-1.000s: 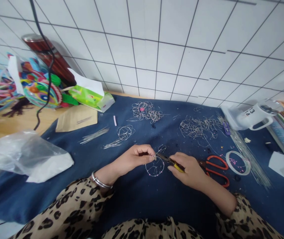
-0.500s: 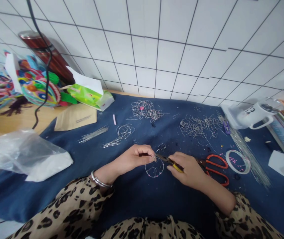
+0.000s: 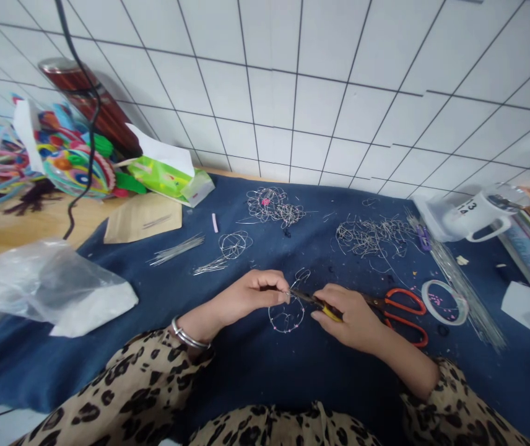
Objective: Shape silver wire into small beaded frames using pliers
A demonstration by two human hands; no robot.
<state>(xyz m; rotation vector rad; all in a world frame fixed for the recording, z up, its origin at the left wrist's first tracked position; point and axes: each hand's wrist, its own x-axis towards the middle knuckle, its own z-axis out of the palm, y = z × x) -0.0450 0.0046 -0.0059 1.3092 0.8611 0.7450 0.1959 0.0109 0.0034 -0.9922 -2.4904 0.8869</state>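
My left hand pinches the top of a round wire ornament with small pink beads that lies on the blue cloth. Its fingers are closed on the wire. My right hand grips yellow-handled pliers, whose tip meets the wire right at my left fingertips. Both sleeves are leopard print, and a silver bangle sits on my left wrist.
Red-handled scissors lie just right of my right hand, beside a small dish of beads. Wire tangles, finished wire rounds, straight wire bundles, a white mug, a plastic bag and colourful craft items surround the cloth.
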